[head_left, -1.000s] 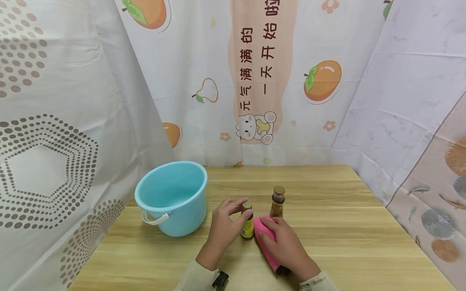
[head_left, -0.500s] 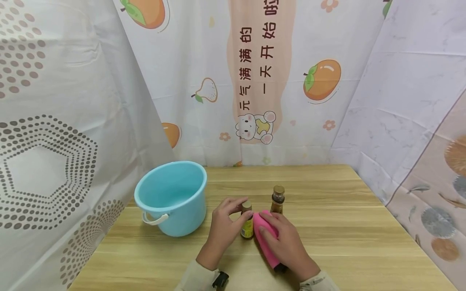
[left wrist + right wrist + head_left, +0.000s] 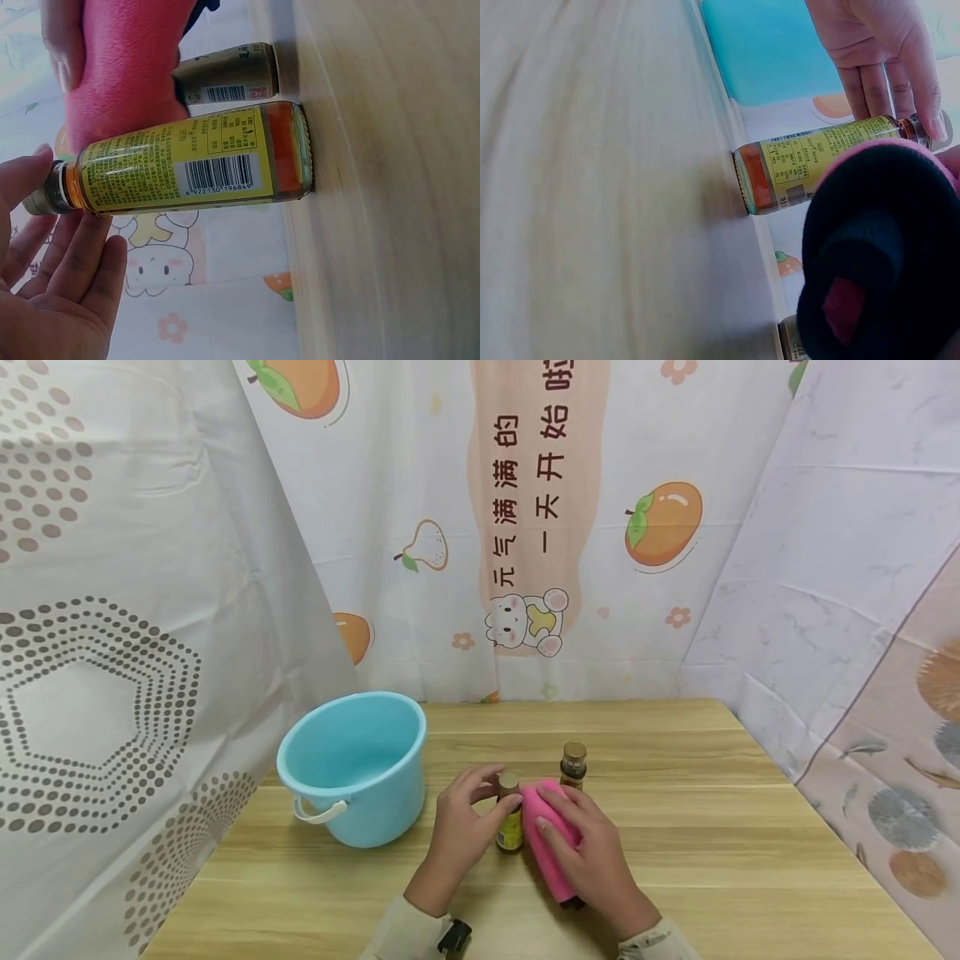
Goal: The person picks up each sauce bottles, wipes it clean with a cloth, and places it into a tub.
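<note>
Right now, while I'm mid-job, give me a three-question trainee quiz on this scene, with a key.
1. Which of the two hands holds the pink item?
2. True or false: the blue bucket stands nearer the yellow-labelled bottle than the other bottle.
3. Multiple choice: the left hand is at which part of the yellow-labelled bottle? A) base B) label's middle C) neck end

Key: 1. The right hand. 2. True. 3. C.

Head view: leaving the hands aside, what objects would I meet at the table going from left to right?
Light-blue bucket → yellow-labelled bottle → pink item → second bottle, only its capped upper part showing.
</note>
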`<state>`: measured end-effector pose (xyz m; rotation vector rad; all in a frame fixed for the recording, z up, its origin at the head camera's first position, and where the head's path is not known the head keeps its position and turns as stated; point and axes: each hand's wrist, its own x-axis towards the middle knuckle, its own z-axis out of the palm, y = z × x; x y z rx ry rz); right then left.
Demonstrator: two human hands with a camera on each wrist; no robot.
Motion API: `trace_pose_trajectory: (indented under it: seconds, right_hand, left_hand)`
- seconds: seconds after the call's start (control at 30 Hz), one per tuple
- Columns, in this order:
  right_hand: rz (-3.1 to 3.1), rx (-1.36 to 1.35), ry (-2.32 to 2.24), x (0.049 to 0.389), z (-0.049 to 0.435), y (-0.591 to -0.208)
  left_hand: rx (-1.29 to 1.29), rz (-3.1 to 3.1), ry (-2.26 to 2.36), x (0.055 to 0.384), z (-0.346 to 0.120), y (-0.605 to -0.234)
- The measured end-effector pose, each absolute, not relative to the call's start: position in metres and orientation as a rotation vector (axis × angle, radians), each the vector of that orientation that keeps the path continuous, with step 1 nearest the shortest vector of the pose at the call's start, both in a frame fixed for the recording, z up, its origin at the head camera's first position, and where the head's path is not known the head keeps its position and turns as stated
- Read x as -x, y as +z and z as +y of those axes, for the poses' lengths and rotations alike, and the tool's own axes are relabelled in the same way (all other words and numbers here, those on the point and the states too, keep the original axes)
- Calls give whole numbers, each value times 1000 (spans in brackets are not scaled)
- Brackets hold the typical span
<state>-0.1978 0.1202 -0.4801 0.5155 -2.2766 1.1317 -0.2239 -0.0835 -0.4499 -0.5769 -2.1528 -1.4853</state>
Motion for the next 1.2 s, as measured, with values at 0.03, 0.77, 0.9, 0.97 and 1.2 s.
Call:
trace_pose_trajectory:
  seconds: [0.03,0.77,0.9,0.97,1.2]
  right_hand:
    - [-2262,-523,1134,198,120,-480]
    - [-2287,-504,1155,199,119,-480]
    - [-2306,-491,1159,198,118,-478]
    - [-2311,-490,1163,198,118,-478]
    - [-2343,-467,1156,196,121,-480]
  left_hand:
    - [575,-2154,-1490,224,-84,-450]
    - [575,-2152,-1530,225,-85,-449]
    - [569,-2153,-1536,224,-85,-449]
    - [570,-2148,-1541,224,-85,-449]
    - [583,-2129,-1550,224,-84,-452]
